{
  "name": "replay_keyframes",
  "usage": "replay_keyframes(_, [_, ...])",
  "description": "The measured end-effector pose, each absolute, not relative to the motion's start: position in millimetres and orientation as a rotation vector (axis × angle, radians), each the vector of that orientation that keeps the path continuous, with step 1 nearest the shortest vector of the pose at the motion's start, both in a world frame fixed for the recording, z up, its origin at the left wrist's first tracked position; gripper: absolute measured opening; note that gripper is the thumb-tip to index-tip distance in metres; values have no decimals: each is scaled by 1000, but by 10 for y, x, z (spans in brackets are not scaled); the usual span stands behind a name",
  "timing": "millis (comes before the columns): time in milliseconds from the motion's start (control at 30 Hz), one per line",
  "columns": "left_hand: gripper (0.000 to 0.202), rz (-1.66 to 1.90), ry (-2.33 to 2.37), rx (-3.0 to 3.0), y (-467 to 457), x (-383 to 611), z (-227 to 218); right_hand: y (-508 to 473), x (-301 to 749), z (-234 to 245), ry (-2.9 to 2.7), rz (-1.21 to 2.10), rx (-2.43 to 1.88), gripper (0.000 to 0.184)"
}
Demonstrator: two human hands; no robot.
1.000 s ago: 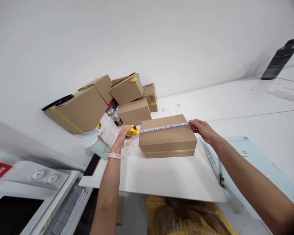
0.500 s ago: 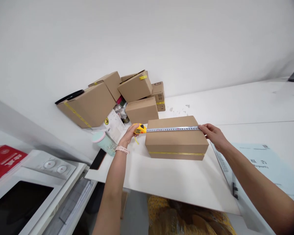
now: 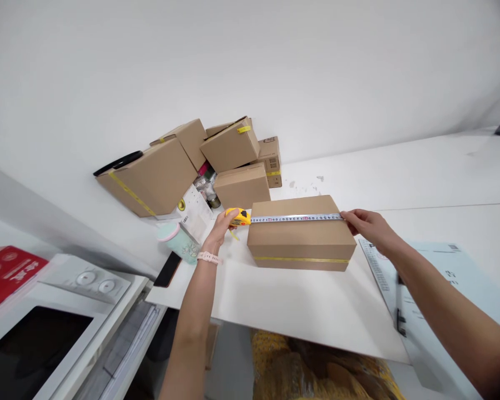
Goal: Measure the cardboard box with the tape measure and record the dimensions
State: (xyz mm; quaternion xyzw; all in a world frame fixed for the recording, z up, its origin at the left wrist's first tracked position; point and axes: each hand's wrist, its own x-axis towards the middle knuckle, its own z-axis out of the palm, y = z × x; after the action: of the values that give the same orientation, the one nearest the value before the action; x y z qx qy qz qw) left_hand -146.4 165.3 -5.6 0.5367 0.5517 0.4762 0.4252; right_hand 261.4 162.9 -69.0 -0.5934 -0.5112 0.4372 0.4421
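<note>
A closed cardboard box [image 3: 300, 239] with a yellow strip along its near side lies on the white table [image 3: 300, 311]. Across its top stretches the printed blade of a tape measure [image 3: 239, 217]. My left hand [image 3: 221, 225] grips the yellow case of this tape measure at the box's left edge. At the right edge, my right hand [image 3: 365, 226] pinches the blade's free end between thumb and fingers. A yellow-green strap hangs below the case.
Several cardboard boxes [image 3: 150, 178] are piled against the wall at the back left. Near my left wrist stand a mint-green cup [image 3: 179, 241] and a dark flat object [image 3: 167, 270]. Papers [image 3: 437, 278] and a black pen [image 3: 400, 308] lie at right; a microwave [image 3: 37, 333] stands lower left.
Both hands keep their hold on the tape measure over the box. The view has shifted slightly, and more of the pen now shows beside my right forearm.
</note>
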Motion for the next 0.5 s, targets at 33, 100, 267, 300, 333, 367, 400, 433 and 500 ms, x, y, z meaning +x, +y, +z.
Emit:
replay_keyframes(33, [51,1206,1369,1362,1568,-1415,13,1626,2657,-657,-1310,1099,-1478,40])
replay_keyframes(100, [56,1215,1340,1403,1349,-1307,149,1627,2736,-561,-1364,1143,-1437,41])
replay_keyframes(267, [70,838,1148,1409,670,-887,194,1661,2725,-187,-1375,1117,-1226,44])
replay_keyframes(300, [74,702,1065,1348,549,-768,128,1685,2675,-127,-1415,1106,-1211,44])
replay_keyframes(333, [75,604,976,1272,447,-644,45,1718,2612,-84,-1466,1105,-1200,43])
replay_keyframes(367, [73,558,896,1194,369,-520,-45,1763,2540,-60,-1515,1108,-1194,43])
replay_keyframes(400, [69,563,832,1129,317,-403,-132,1821,2463,-52,-1554,1106,-1198,42])
replay_keyframes(433, [65,613,786,1073,295,-300,-206,1890,2386,-59,-1587,1093,-1215,42])
replay_keyframes(500, [58,749,738,984,327,-146,-295,2059,2240,-96,-1658,1025,-1290,41])
